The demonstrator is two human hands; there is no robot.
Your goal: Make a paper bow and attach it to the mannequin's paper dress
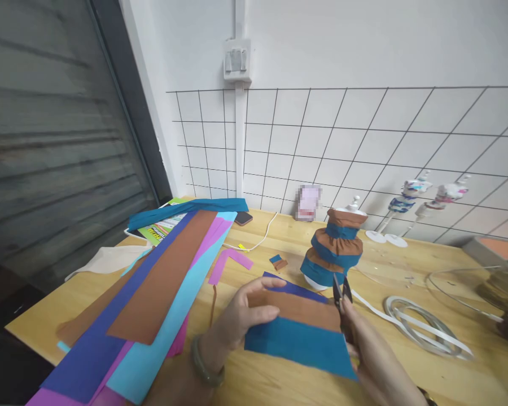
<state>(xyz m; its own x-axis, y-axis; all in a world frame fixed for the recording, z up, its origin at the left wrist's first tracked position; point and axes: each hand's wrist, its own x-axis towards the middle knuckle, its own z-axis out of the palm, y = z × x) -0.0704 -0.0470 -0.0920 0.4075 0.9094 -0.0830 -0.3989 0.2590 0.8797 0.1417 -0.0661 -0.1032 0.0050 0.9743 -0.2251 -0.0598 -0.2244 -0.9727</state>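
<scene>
Left hand (252, 310) pinching brown-and-teal rectangular fabric (298, 341) near worktop's (281, 239) front edge; right hand (366, 338) gripping black-bladed scissors (337, 290) at fabric's end.

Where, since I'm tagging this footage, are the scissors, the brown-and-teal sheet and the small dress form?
Scissors (337, 291): head view, on one dark blade.
Brown-and-teal sheet (297, 340): head view, on its teal band.
Small dress form (338, 244): head view, on a gathered brown band of its covering.

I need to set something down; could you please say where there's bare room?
Bare wood shows between the white cable and wrapped form, and in front of the white coil. Crowded: under coloured strips, around the left hand and right hand.
</scene>
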